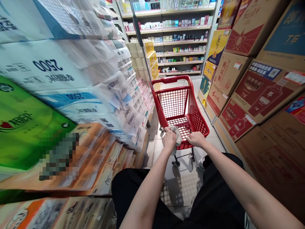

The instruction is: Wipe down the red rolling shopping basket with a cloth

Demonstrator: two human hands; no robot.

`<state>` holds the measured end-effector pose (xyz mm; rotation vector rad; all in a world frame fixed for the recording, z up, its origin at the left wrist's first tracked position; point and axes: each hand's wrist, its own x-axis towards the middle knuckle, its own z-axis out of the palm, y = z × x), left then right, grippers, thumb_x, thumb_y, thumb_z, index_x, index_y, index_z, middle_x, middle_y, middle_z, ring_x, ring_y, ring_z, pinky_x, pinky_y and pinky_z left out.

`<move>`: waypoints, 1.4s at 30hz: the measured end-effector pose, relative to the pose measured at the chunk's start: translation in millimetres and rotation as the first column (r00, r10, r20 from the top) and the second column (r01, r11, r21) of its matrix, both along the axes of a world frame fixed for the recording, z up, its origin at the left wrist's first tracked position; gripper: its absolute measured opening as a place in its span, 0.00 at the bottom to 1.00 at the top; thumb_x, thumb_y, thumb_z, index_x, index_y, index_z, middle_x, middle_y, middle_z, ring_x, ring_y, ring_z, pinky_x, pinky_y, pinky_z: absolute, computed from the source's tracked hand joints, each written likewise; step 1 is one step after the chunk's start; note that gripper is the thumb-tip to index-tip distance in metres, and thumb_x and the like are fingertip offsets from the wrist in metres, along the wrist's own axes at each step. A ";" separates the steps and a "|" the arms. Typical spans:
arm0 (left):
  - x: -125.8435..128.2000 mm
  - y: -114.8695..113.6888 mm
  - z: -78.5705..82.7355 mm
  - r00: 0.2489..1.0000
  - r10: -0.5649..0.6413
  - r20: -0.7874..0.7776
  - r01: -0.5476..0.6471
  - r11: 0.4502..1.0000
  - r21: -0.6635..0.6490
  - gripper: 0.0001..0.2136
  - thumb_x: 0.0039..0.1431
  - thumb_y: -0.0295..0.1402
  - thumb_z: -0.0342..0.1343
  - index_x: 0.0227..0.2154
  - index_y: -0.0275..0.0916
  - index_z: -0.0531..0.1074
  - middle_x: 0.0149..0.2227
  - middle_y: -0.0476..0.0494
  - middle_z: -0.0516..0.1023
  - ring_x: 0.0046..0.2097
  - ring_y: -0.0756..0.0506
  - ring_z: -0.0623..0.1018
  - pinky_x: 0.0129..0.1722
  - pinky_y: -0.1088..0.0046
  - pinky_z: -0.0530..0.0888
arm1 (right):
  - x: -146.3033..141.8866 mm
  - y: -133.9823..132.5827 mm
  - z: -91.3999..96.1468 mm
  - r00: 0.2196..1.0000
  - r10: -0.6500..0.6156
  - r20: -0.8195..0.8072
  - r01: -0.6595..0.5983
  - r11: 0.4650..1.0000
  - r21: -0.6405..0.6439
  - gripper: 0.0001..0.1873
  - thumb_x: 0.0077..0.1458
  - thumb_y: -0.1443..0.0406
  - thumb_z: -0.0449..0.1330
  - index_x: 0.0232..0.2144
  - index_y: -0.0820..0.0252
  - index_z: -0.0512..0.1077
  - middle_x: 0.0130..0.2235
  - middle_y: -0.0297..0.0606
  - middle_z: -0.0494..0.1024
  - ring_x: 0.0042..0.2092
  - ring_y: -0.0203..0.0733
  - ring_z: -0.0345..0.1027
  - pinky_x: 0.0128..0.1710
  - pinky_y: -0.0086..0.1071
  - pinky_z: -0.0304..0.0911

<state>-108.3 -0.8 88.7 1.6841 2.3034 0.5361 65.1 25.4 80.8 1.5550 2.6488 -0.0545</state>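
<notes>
A red plastic shopping cart [164, 119] stands upright on its wheels in front of my legs, its basket showing a bare grid. My left hand [169, 140] is closed around a crumpled greyish-white cloth [176, 135] at the near left of the basket rim. Closed on the near right part of that same rim is my right hand [196, 139]. The cart's push handle [170, 79] is on the far side. A dark pole [138, 30] rises from the cart's far left corner.
Wrapped tissue packs [78, 73] are stacked high close on the left, with orange packs [92, 149] lower down. Printed cardboard cartons [259, 92] wall the right side. Shelves of small goods [181, 39] close off the far end. Tiled floor [154, 146] runs between the stacks.
</notes>
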 end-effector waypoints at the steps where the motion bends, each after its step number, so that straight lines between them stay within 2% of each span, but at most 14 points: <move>1: -2.5 7.5 2.7 1.000 0.003 -0.009 -0.003 1.000 0.007 0.13 0.60 0.35 0.41 0.45 0.34 0.52 0.35 0.33 0.74 0.39 0.38 0.77 0.37 0.66 0.68 | 1.8 -0.6 -0.2 1.000 0.015 0.003 -0.015 1.000 0.007 0.29 0.59 0.58 0.38 0.25 0.63 0.76 0.30 0.43 0.77 0.33 0.40 0.69 0.31 0.29 0.53; 6: -11.7 47.8 14.5 0.997 0.060 0.043 -0.060 0.998 -0.005 0.13 0.60 0.34 0.42 0.45 0.35 0.52 0.37 0.33 0.74 0.40 0.39 0.77 0.38 0.66 0.68 | 10.1 -2.4 0.3 0.999 0.031 0.011 -0.031 1.000 0.007 0.32 0.61 0.56 0.37 0.23 0.64 0.76 0.27 0.42 0.77 0.31 0.38 0.69 0.29 0.27 0.51; 9: -11.0 56.0 14.8 0.994 0.079 0.074 -0.080 0.997 0.012 0.12 0.60 0.34 0.42 0.45 0.36 0.52 0.37 0.34 0.74 0.41 0.40 0.76 0.38 0.66 0.68 | 11.9 -2.8 1.7 1.000 -0.002 0.006 0.002 1.000 -0.003 0.37 0.61 0.53 0.33 0.23 0.63 0.75 0.26 0.43 0.76 0.31 0.40 0.70 0.29 0.28 0.52; 13: -3.2 42.5 9.6 0.994 0.036 0.104 -0.040 0.998 0.038 0.13 0.60 0.35 0.42 0.46 0.36 0.51 0.37 0.35 0.75 0.41 0.39 0.76 0.39 0.66 0.68 | 13.9 -2.1 2.6 0.998 -0.062 0.024 0.062 0.998 -0.013 0.38 0.61 0.51 0.31 0.24 0.62 0.76 0.29 0.44 0.77 0.33 0.42 0.70 0.31 0.29 0.54; 20: 15.8 -1.9 4.1 0.987 -0.039 0.158 0.032 0.998 0.045 0.14 0.61 0.35 0.41 0.47 0.36 0.52 0.36 0.35 0.74 0.40 0.39 0.77 0.37 0.66 0.68 | 21.8 -2.8 2.8 0.991 -0.112 0.067 0.114 0.993 -0.031 0.31 0.60 0.55 0.37 0.28 0.64 0.76 0.34 0.47 0.78 0.37 0.45 0.71 0.35 0.31 0.56; 24: 17.2 -17.1 2.2 0.981 -0.043 0.187 0.033 0.998 0.060 0.13 0.61 0.37 0.41 0.46 0.36 0.53 0.35 0.37 0.74 0.38 0.40 0.77 0.36 0.67 0.68 | 20.5 -5.9 6.0 0.990 -0.128 0.067 0.133 0.989 -0.069 0.28 0.59 0.56 0.40 0.29 0.64 0.76 0.34 0.47 0.78 0.38 0.45 0.71 0.36 0.31 0.57; 29: 8.7 -19.7 4.5 0.978 -0.010 0.207 -0.005 0.998 0.069 0.13 0.61 0.36 0.42 0.46 0.36 0.54 0.35 0.37 0.75 0.39 0.40 0.77 0.37 0.66 0.68 | 5.7 -12.9 9.3 0.983 -0.179 0.044 0.183 0.973 -0.138 0.29 0.58 0.55 0.40 0.30 0.65 0.76 0.36 0.48 0.77 0.40 0.46 0.71 0.38 0.33 0.58; 35: 3.4 -20.9 2.9 0.976 0.008 0.219 -0.026 0.997 0.078 0.12 0.61 0.36 0.41 0.45 0.36 0.53 0.36 0.36 0.76 0.38 0.40 0.77 0.35 0.67 0.68 | -28.2 -22.6 4.8 0.956 -0.288 -0.054 0.275 0.945 -0.178 0.32 0.60 0.54 0.34 0.34 0.63 0.76 0.40 0.48 0.77 0.41 0.47 0.70 0.38 0.34 0.58; 42: -9.8 -8.9 3.6 0.960 0.099 0.263 -0.105 0.994 0.008 0.13 0.62 0.40 0.38 0.44 0.36 0.52 0.40 0.32 0.76 0.41 0.40 0.77 0.37 0.67 0.68 | -39.0 -28.1 2.4 0.992 -0.123 -0.015 0.122 0.989 -0.084 0.34 0.61 0.55 0.33 0.32 0.64 0.76 0.37 0.49 0.77 0.40 0.46 0.70 0.39 0.33 0.58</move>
